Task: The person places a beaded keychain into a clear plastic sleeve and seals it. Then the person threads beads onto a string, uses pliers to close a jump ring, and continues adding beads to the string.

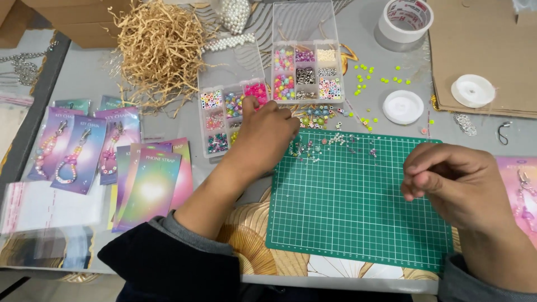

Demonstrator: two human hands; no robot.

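My left hand (267,136) reaches forward to the near edge of a clear bead box (229,106), fingers curled down at the loose beads (316,117) beside it; whether it pinches a bead is hidden. My right hand (456,182) hovers over the right edge of the green cutting mat (358,212), fingers pinched together, perhaps on a thin thread that I cannot make out. Small beads (335,142) lie scattered along the mat's far edge. A second compartment box (306,72) of coloured beads stands behind them.
Pastel backing cards with bead straps (84,151) lie at left beside clear bags (39,207). Shredded paper straw (159,50), pearl strings (232,22), a tape roll (405,19), two thread spools (403,106), cardboard (481,50) and yellow-green beads (369,75) fill the far side.
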